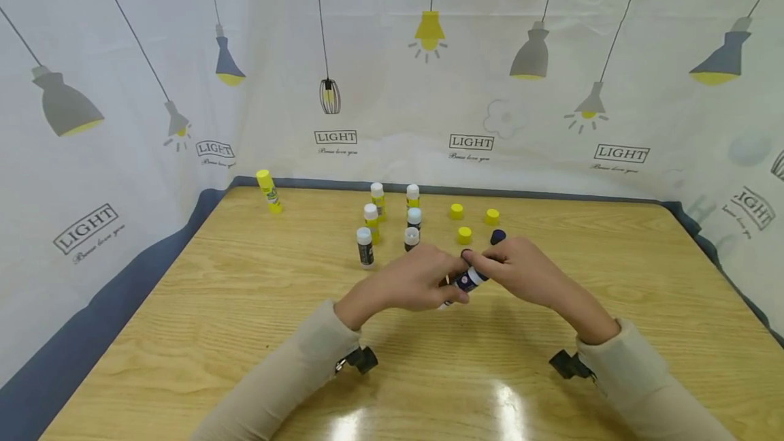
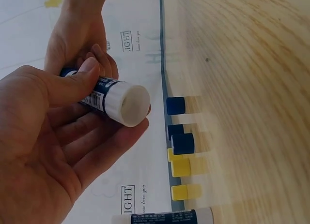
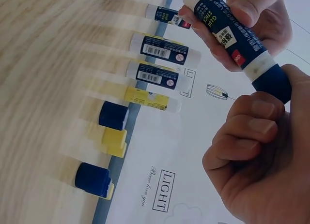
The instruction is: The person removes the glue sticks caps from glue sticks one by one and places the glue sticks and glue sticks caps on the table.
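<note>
A navy glue stick (image 3: 223, 35) is held tilted between both hands above the table. My left hand (image 1: 422, 281) grips its labelled body between thumb and fingers, and the round white base points toward the left wrist camera. At the other end, my right hand (image 1: 523, 271) pinches the dark blue cap (image 3: 272, 83) between thumb and curled index finger. A white band shows between label and cap. Beyond the hands, loose yellow caps (image 1: 464, 235) and dark blue caps (image 1: 498, 237) lie on the table, one blue cap partly hidden by the right hand.
Several capless glue sticks with white tops, some yellow (image 1: 371, 224) and some navy (image 1: 365, 248), stand in two rows left of the caps. A yellow-capped glue stick (image 1: 269, 192) stands at the table's far left corner. A printed curtain (image 1: 392, 107) hangs behind the wooden table (image 1: 245, 291).
</note>
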Demonstrator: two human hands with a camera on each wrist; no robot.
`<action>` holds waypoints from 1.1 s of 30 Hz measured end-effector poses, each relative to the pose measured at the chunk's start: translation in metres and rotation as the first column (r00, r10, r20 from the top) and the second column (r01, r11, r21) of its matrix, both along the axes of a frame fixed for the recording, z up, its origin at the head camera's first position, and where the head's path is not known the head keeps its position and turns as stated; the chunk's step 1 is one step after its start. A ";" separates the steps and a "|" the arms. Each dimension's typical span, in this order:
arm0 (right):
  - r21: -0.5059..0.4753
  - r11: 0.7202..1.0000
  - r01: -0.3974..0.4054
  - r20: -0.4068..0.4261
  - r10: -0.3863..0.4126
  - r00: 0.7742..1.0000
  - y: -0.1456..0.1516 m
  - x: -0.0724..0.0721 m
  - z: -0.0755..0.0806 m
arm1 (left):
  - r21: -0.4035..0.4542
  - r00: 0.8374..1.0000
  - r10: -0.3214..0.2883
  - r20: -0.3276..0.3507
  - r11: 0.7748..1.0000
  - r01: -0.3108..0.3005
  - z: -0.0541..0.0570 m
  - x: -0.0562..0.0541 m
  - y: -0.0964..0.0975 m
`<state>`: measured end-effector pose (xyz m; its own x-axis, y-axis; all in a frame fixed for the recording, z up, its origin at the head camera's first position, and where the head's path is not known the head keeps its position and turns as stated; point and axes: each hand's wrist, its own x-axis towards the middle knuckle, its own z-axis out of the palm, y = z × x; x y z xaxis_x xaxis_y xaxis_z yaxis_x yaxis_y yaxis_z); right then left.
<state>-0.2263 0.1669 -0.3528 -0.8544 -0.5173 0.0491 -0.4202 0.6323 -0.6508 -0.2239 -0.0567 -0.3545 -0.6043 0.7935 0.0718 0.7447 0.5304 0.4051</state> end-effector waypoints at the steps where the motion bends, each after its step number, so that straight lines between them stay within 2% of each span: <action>1: -0.003 1.000 -0.003 -0.001 0.003 1.000 0.001 0.000 0.000 | 0.009 1.000 -0.005 0.006 1.000 0.005 0.000 0.000 0.000; 6: 0.002 0.999 -0.035 -0.019 0.035 0.999 0.004 -0.003 0.002 | 0.036 0.999 -0.005 0.035 0.999 0.003 0.001 0.001 0.001; 12: 0.037 0.997 -0.063 -0.040 0.065 0.997 0.005 -0.003 0.002 | 0.001 0.997 0.060 0.042 0.998 -0.060 0.001 0.003 0.000; 15: 0.047 0.996 -0.070 -0.022 0.071 0.997 0.007 -0.004 0.002 | -0.005 0.996 0.084 0.026 0.996 -0.083 0.001 0.003 0.001; 20: 0.058 0.995 -0.075 -0.001 0.075 0.997 0.010 -0.005 0.002 | -0.009 0.996 0.087 0.012 0.996 -0.087 0.001 0.002 0.003; 33: 0.024 0.997 -0.067 0.066 0.065 0.996 0.012 -0.003 0.005 | 0.011 0.991 0.117 0.059 0.993 -0.118 0.000 -0.003 0.001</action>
